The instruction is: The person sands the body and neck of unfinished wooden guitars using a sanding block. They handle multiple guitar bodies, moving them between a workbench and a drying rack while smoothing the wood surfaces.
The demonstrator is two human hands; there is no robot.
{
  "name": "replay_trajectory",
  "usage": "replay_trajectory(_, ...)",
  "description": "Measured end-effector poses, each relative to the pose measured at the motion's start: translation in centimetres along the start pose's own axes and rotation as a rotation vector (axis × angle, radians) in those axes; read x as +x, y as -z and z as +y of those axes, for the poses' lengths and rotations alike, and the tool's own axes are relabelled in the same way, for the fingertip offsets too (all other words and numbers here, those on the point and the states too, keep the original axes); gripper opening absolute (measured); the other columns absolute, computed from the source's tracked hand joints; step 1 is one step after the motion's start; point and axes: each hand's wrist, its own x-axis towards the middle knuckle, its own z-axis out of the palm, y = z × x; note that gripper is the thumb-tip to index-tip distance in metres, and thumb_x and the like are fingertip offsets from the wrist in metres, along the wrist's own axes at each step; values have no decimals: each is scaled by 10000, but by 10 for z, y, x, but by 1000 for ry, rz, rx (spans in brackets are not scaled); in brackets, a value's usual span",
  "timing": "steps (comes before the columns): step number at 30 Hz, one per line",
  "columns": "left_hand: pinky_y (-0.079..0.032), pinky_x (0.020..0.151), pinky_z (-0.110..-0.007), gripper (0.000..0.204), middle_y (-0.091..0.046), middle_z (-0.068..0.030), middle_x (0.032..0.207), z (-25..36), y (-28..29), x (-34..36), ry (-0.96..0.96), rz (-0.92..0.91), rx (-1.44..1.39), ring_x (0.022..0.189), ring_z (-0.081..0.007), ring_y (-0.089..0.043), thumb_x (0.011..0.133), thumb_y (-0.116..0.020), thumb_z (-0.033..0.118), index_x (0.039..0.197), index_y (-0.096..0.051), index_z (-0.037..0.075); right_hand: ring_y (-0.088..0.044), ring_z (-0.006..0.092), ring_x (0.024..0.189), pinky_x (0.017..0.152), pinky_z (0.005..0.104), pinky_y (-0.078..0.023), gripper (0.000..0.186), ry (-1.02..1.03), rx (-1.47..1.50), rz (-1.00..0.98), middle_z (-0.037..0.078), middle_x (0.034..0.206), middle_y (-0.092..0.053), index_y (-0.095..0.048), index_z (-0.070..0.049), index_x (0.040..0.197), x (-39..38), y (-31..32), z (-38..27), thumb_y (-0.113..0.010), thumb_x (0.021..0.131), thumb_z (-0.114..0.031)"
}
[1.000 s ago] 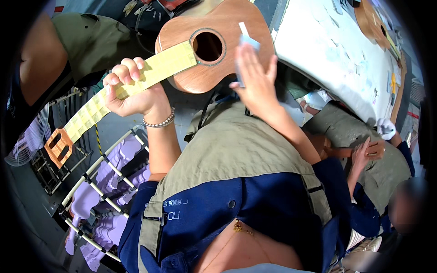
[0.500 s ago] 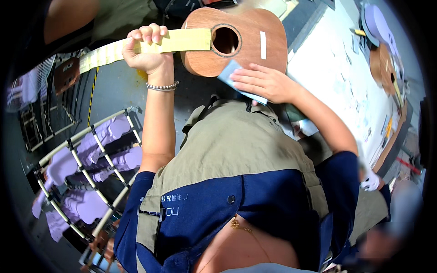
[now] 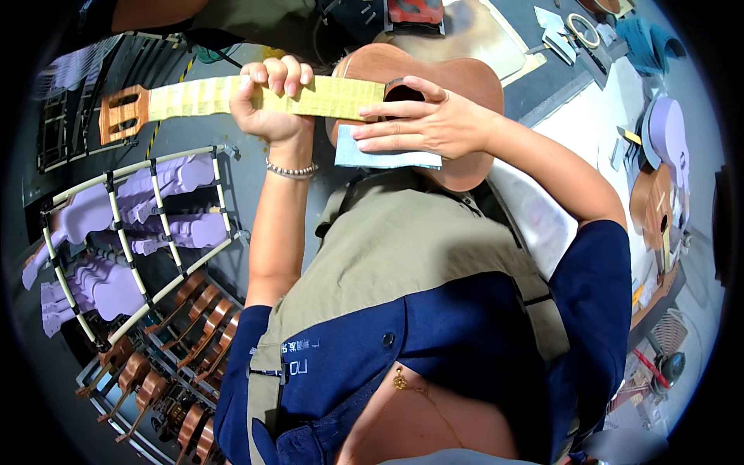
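My left hand [image 3: 273,101] is wrapped round the neck of a brown wooden ukulele [image 3: 463,81]. Yellow masking tape [image 3: 190,98] covers its fretboard, and the slotted headstock [image 3: 124,115] points left. Over the body, my right hand [image 3: 438,125] lies with fingers stretched and slightly apart, pressing a folded light blue sheet [image 3: 380,158], like sandpaper, against the body's near side by the neck end. That hand partly covers the sound hole [image 3: 404,92]. The underside of the sheet and my right thumb are hidden.
Left stands a rack [image 3: 116,225] of purple ukulele bodies, with brown ukuleles [image 3: 205,314] hung below. A white-covered bench [image 3: 542,151] at right carries a purple ukulele [image 3: 668,136] and a wooden one [image 3: 649,198]. A tape roll [image 3: 583,31] lies at the far right.
The ukulele has shifted right and slightly down, its headstock turning more into view. My right hand has moved the sheet left and up toward the neck joint. My left hand keeps its hold.
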Motion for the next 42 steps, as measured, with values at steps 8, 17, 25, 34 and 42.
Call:
replay_trajectory(8, -367, 529, -316, 167, -357, -18, 578, 4, -14, -10, -21, -65, 57, 506, -148, -362, 781, -387, 270, 733, -396, 110, -201, 82, 1350, 1072, 502, 155, 530, -54, -48, 161, -169, 1402, -344, -383, -356, 1331, 19, -6, -1, -386, 828, -187)
replay_trajectory(17, -367, 525, -316, 156, -356, -17, 569, 3, -9, -14, -40, -45, 80, 502, -148, -364, 779, -386, 264, 732, -412, 118, -274, 195, 1333, 1035, 522, 198, 470, -386, 145, 146, -62, 1379, -407, -500, -297, 1261, -11, -16, -75, -341, 878, -519)
replay_trajectory(25, -355, 565, -314, 154, -382, -13, 576, 8, 4, -22, 7, -69, 30, 534, -147, -374, 759, -423, 261, 708, -445, 117, -183, 300, 1358, 970, 683, -8, 819, -1416, 120, 96, 93, 1454, -270, -330, -78, 1373, -76, -39, -157, -674, 692, -375)
replay_trajectory(34, -356, 581, -295, 179, -374, -19, 590, 5, -12, -14, 50, -238, 15, 560, -140, -375, 779, -426, 264, 689, -425, 109, -133, 261, 1374, 1012, 631, 51, 527, -1851, -61, -22, -11, 1478, -224, -282, -215, 1408, -131, -81, -212, -262, 944, -466)
replay_trajectory(42, -440, 699, -380, 537, -485, -97, 794, -14, -144, 16, -40, -1036, -19, 738, -241, -510, 882, -430, 539, 941, -480, 8, -540, 260, 1107, 926, 354, -435, 521, -1659, 295, 1180, 161, 1369, -374, -220, -80, 1417, -66, 40, -154, -346, 975, -326)
